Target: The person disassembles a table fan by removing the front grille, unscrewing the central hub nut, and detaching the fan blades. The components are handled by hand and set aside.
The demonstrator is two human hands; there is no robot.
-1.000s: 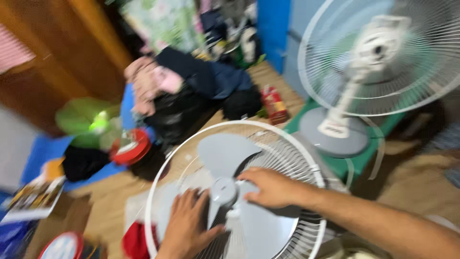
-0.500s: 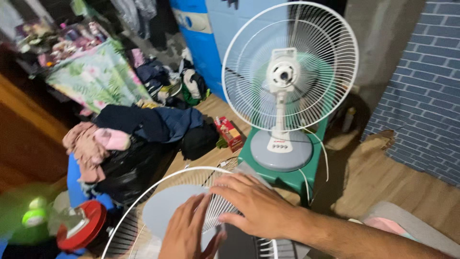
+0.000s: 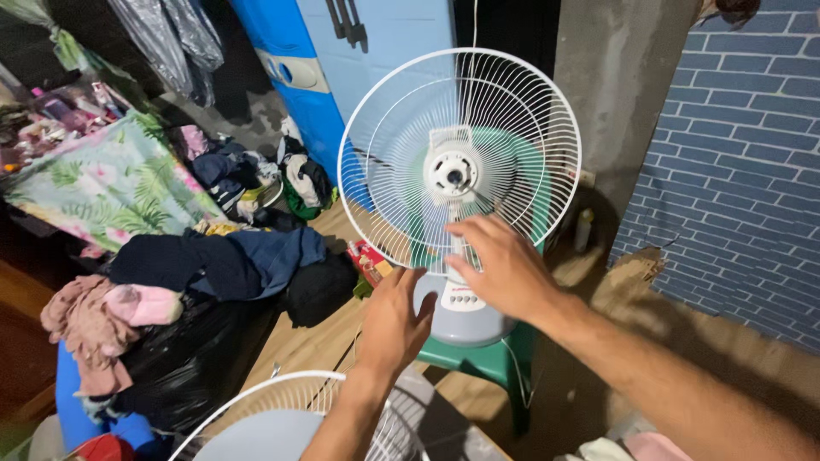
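Note:
A white desk fan point(image 3: 458, 162) stands on a green plastic stool point(image 3: 478, 363), its rear wire guard and motor hub showing with no blade on it. My right hand point(image 3: 504, 265) is raised in front of the guard's lower part, fingers spread, holding nothing. My left hand point(image 3: 393, 324) is up in front of the fan's grey base, fingers apart and empty. At the bottom lies a second round wire guard point(image 3: 295, 405) with a grey fan blade point(image 3: 256, 437) on it, below my left forearm.
A pile of clothes point(image 3: 218, 256) over a black bag point(image 3: 196, 350) sits at left. A floral cloth point(image 3: 107, 183) lies further back, a red box point(image 3: 367, 260) beside the stool. A blue cabinet point(image 3: 359, 51) and grey brick-pattern wall point(image 3: 743, 162) stand behind.
Both hands have left the guard and blade on the floor and risen toward the standing fan. The view has tilted up, so the fan is now central.

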